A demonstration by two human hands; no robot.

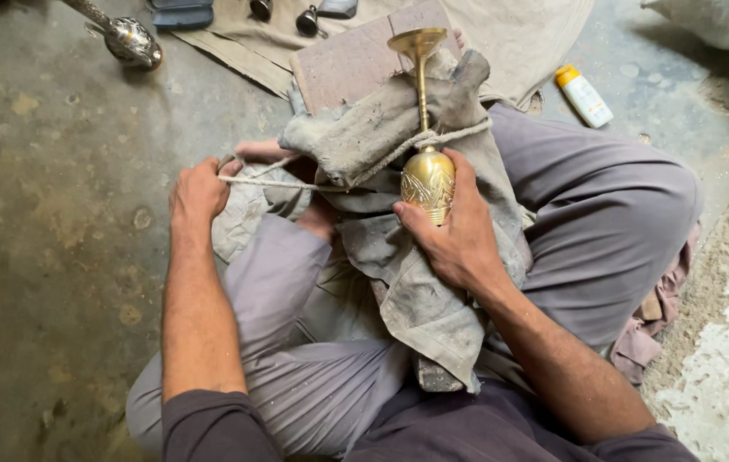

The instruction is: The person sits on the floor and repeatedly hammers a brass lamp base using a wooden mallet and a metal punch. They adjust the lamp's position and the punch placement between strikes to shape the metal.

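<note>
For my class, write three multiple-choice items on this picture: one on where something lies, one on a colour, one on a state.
1. Where does the small bottle lie?
A. on the floor beyond the person's right knee
B. in the left hand
C. on the lap

2. What colour is the goblet?
A. blue
B. brass gold
C. black

3. How does the cord run?
A. loose on the floor
B. coiled in a heap
C. pulled taut from the left hand around the goblet's stem

Answers: A, it lies on the concrete at upper right; B, bowl, stem and foot shine golden in the right hand; C, it runs straight to the stem over the grey cloth.
</note>
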